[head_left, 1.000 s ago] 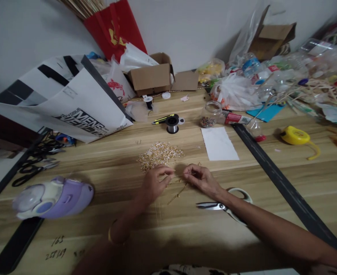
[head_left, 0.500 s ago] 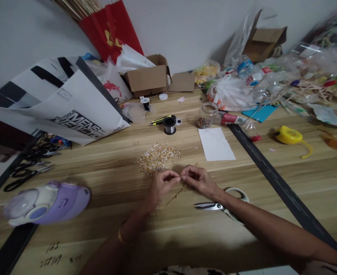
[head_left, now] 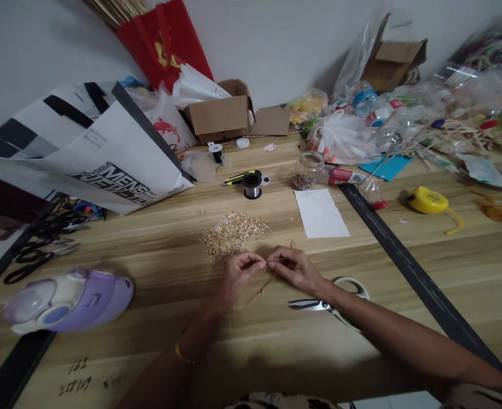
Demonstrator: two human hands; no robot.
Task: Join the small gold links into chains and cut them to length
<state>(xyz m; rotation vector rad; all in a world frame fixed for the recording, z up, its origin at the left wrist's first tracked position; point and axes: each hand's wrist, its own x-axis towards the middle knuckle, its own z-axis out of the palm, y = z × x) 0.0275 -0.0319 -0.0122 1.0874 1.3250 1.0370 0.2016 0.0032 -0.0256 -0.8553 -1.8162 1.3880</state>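
Fingertip to fingertip, my left hand (head_left: 240, 275) and my right hand (head_left: 295, 267) are pinched close together just above the table. A thin gold chain (head_left: 260, 291) trails from below my right fingers down to the left, and a bit of gold shows past that hand's far side. What my left fingertips pinch is too small to make out. Behind my left hand lies a loose pile of small gold and silver pieces (head_left: 233, 232). Scissors with white handles (head_left: 319, 305) lie partly under my right forearm.
Beyond the pile stand a spool of wire (head_left: 252, 186) and a yellow-black cutter (head_left: 233, 179). A jar of beads (head_left: 308, 170), white paper (head_left: 322, 213) and a yellow tape measure (head_left: 428, 200) are to the right. A purple-white bottle (head_left: 74, 301) lies left, near a large paper bag (head_left: 106, 165).
Both hands stay pinched together in nearly the same place, with the chain still hanging from them. The whole view has shifted very slightly.
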